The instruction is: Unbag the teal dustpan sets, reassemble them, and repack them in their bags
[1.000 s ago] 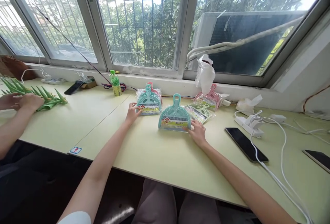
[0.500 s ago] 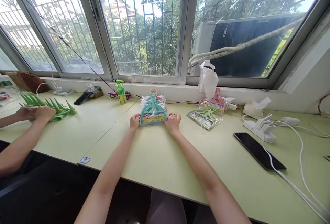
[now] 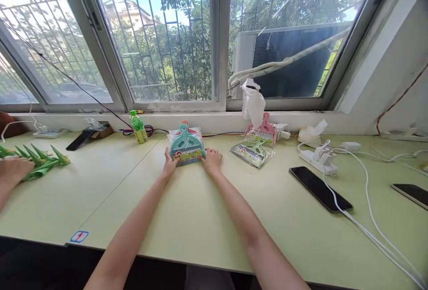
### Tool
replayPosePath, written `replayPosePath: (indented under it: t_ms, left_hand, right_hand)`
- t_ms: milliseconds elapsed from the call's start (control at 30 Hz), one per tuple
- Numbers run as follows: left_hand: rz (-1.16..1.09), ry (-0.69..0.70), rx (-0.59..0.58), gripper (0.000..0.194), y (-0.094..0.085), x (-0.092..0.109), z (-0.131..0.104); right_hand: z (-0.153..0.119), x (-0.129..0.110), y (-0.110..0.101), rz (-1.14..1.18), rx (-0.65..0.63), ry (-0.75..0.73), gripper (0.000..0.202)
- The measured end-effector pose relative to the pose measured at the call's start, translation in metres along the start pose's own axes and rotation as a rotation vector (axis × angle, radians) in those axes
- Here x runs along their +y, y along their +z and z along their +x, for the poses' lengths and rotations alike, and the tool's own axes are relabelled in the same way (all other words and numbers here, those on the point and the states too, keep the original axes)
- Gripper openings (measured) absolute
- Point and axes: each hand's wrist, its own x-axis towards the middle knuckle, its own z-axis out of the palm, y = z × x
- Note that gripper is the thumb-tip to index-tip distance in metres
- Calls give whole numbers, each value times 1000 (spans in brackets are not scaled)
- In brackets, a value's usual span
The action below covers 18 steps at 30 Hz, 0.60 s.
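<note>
A stack of plastic-wrapped dustpan and brush sets (image 3: 187, 144), teal in front with pink behind, stands on the table straight ahead. My left hand (image 3: 170, 165) grips its left edge, with the thumb on the lower front. On the opposite edge, my right hand (image 3: 212, 159) is closed with its thumb at the lower right corner. To the right lies a green wrapped dustpan set (image 3: 251, 151), and behind it a pink dustpan set (image 3: 265, 127) leans near the sill.
A green-capped bottle (image 3: 138, 127) stands back left. Another person's hand (image 3: 15, 169) is at green cone-shaped pieces (image 3: 43, 161) on the far left. At right are a black phone (image 3: 319, 187), a power strip (image 3: 319, 158) with white cables, and crumpled tissue (image 3: 312, 133).
The view has swung to the right, so things appear farther left. My left thumb now shows across the front of the dustpan stack; both hands stay on it.
</note>
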Motion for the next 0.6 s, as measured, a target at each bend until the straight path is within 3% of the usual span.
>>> replayPosePath:
  t_ms: [67,133,233,300,367,433,533,600]
  left_hand:
    - [94,-33,92,88,-2,11,-4]
    - [269,165,161,78,-2,33,-15]
    - [421,521,-79,59,5,68,-35]
    - [471,630,-251,47,12,79,-44]
    - [514,590,-261,36,13,75,-46]
    - [532,453,-176,27,8,59,-43]
    - [498,410,-113,29,-4,34,-36]
    - [498,429,-72,33,-9,28,-35]
  right_hand:
    - [6,1,3,1,-70,-42,55]
    - [10,0,5,-2,-156,-50,60]
    - [11,-3,2,3,-201,-31,63]
    - [9,-3,-4,25,-223,-65,63]
    - [2,-1,-13,57,-275,-139,65]
    - [-13,5,-24,106,-260,-237,68]
    - [-56,19,-48,270,7,-390,61]
    - [-96,32,-69,458,131,-456,54]
